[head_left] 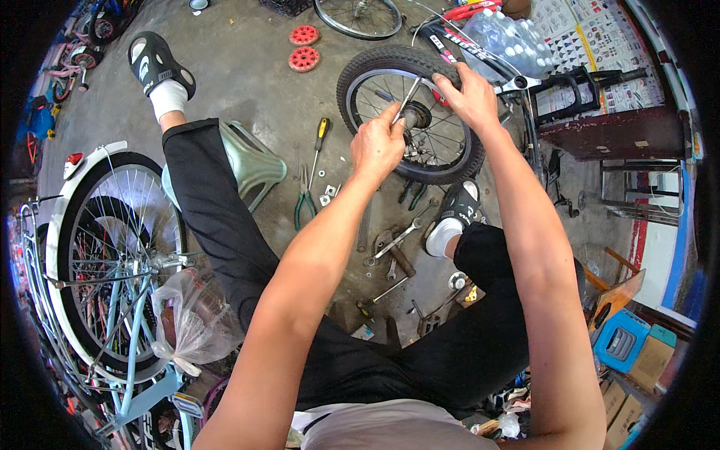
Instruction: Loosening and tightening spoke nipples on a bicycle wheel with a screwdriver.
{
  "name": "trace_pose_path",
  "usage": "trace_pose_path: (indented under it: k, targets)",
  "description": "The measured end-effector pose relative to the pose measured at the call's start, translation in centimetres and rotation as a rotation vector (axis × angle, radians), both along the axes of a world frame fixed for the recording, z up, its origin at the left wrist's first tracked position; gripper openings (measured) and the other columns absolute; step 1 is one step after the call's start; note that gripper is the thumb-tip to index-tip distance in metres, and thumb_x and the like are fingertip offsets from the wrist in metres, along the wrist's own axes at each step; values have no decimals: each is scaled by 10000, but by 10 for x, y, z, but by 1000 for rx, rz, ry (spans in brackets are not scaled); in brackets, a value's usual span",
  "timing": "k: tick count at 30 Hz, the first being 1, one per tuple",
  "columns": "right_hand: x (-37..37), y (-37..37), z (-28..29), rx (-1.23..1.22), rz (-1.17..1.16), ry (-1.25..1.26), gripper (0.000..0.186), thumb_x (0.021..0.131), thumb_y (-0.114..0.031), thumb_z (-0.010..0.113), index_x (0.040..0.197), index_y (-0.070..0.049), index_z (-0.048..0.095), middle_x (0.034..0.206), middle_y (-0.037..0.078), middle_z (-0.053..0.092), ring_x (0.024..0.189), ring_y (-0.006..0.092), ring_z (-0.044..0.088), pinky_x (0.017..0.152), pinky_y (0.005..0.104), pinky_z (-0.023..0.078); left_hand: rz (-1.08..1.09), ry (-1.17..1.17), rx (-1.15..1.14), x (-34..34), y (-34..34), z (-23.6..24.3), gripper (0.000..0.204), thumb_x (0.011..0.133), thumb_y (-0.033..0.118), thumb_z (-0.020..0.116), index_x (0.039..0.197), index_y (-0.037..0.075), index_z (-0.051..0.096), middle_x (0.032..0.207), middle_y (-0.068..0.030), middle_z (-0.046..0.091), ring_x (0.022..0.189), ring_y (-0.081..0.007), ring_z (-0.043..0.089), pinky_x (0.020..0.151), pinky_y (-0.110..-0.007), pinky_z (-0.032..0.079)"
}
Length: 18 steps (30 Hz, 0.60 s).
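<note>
A bicycle wheel (pixel 390 161) with a black knobby tire (pixel 358 69) lies tilted in front of me, its spokes and dark hub (pixel 418 116) showing. My left hand (pixel 377 144) is closed round a slim metal bar (pixel 407 99) that looks like a tire lever. The bar crosses the spokes, and its far end meets the rim near the tire's edge. At the wheel's upper right, my right hand (pixel 471 99) grips the tire, thumb toward the rim and fingers over the tread. The palm side of both hands is hidden.
A screwdriver (pixel 322 133), pliers (pixel 305 199) and wrenches (pixel 405 234) lie on the floor between my legs. A green stool (pixel 251 161) and a white-fendered bicycle (pixel 64 217) stand left. Beyond the wheel are a bike frame (pixel 517 82), wrapped bottles (pixel 506 45) and red discs (pixel 304 58).
</note>
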State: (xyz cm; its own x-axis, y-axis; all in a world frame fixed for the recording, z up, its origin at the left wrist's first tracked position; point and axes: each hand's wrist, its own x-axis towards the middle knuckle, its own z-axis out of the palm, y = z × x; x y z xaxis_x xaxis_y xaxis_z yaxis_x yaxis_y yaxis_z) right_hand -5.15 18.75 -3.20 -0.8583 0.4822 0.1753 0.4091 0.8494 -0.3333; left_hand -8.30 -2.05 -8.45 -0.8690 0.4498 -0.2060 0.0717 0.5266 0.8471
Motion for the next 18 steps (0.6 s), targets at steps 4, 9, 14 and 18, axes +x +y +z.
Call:
trace_pose_path:
  k: [4, 9, 14, 18]
  targets:
    - [-1, -5, 1, 41, -14, 20, 639, 905, -560, 646, 1262, -29, 654, 1118, 226, 706, 1064, 409, 676, 933, 516, 510, 47, -61, 127, 8, 6, -20, 410, 975, 340, 631, 1359, 205, 683, 1048, -189, 760, 1022, -391, 725, 881, -488, 555]
    - [8, -28, 1, 318, 63, 288, 572, 885, -378, 747, 1343, -66, 603, 1309, 168, 600, 1255, 368, 544, 1053, 504, 417, 157, -104, 237, 22, 12, -27, 393, 976, 304, 645, 1359, 219, 677, 973, -185, 758, 941, -390, 733, 811, -477, 556]
    - [40, -55, -9, 207, -37, 363, 723, 854, -397, 797, 1426, -45, 529, 1385, 220, 537, 1309, 408, 499, 1117, 522, 378, 251, -45, 371, 28, 15, -46, 394, 971, 198, 684, 1356, 116, 682, 761, -126, 684, 662, -183, 642, 649, -361, 510]
    - [71, -71, -17, 168, -45, 240, 808, 843, -383, 814, 1496, -59, 465, 1415, 226, 516, 1335, 407, 488, 1126, 524, 373, 231, -19, 357, 38, 2, -40, 410, 981, 201, 675, 1379, 108, 645, 807, -148, 713, 694, -217, 684, 675, -369, 526]
